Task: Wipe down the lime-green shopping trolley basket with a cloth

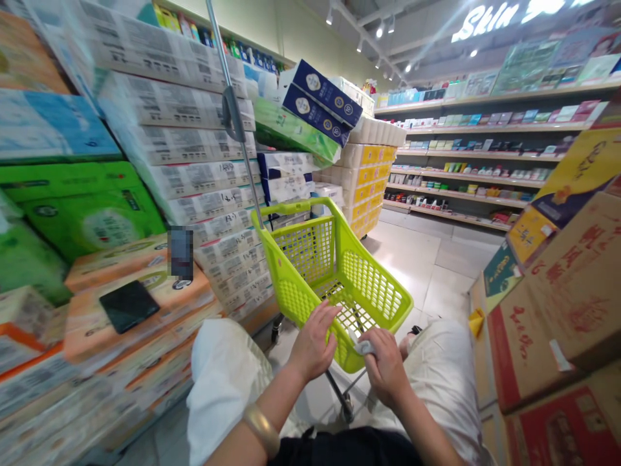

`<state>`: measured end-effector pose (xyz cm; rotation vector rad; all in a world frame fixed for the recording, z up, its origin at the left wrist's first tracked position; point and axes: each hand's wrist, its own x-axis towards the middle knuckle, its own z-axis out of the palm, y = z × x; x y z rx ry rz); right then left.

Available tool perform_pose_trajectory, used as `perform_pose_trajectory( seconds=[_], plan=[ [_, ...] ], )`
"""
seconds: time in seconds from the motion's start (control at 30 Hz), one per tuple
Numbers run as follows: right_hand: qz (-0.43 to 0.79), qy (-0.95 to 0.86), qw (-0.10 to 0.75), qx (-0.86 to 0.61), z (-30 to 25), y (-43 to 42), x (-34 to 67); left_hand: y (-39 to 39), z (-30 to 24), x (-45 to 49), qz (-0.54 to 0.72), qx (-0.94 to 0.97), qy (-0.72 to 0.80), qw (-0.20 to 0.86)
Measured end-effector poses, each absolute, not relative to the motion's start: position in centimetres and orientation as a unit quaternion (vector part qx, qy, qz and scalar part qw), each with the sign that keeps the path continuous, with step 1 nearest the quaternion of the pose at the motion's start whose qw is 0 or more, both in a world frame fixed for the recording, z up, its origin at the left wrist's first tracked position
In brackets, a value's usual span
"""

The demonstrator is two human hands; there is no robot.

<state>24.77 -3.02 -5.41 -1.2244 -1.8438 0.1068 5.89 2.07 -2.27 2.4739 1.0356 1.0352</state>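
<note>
A lime-green shopping trolley (294,294) with perforated walls and a long metal pole stands between my knees. My left hand (316,343) is at its near rim, fingers stretched out and thumb apart, with nothing held. To the right, my right hand (385,364) is closed around a crumpled white wipe (363,346), held against the near corner of the basket. Whether it is paper or cloth I cannot tell. Through the basket's holes the floor shows. A gold bangle (261,430) is on my left forearm.
Stacked tissue packs (204,142) rise on the left. A black phone (129,305) lies on orange packs (187,291), near a small blurred-out item (180,252). Cardboard boxes (563,304) are piled at the right. Behind, shelves (466,152) of small packages line the wall beyond a tiled floor (431,259).
</note>
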Motion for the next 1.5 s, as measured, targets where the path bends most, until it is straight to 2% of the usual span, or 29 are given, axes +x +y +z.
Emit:
perform_pose_trajectory(
  seconds=[0.27,0.43,0.53,0.67,0.73,0.83,0.93,1.17,1.33,1.5],
  plan=[
    [0.067,-0.715,0.518,-0.465,-5.4,-4.9,22.9,1.2,-2.2,5.7,0.394,0.823,0.388,0.132],
    [0.058,-0.652,0.574,-0.492,-4.8,-4.6,25.3,0.9,-2.3,5.1,0.386,0.824,0.387,0.147],
    [0.001,-0.654,0.546,-0.524,-4.1,-3.9,27.5,1.1,-2.3,4.7,0.385,0.824,0.389,0.150],
    [-0.074,-0.689,0.432,-0.578,-3.8,-3.4,27.6,0.9,-2.2,4.6,0.386,0.820,0.400,0.133],
    [-0.077,-0.704,0.407,-0.577,-4.0,-3.6,25.9,0.4,-2.1,4.9,0.384,0.821,0.408,0.107],
    [-0.031,-0.748,0.414,-0.517,-4.3,-4.3,22.7,-1.0,-2.2,5.7,0.380,0.832,0.398,0.070],
    [-0.006,-0.767,0.430,-0.477,-4.6,-4.7,21.5,-2.3,-2.2,6.3,0.371,0.851,0.365,0.076],
    [-0.112,-0.656,0.436,-0.606,-5.9,-3.1,26.6,-2.8,-2.2,6.2,0.281,0.885,0.363,0.078],
    [-0.108,-0.666,0.402,-0.619,-5.7,-2.8,27.3,-2.4,-2.9,6.6,0.274,0.881,0.382,0.053],
    [-0.110,-0.665,0.405,-0.618,-5.4,-2.4,26.9,-1.3,-2.9,6.4,0.245,0.896,0.366,0.056]
  ],
)
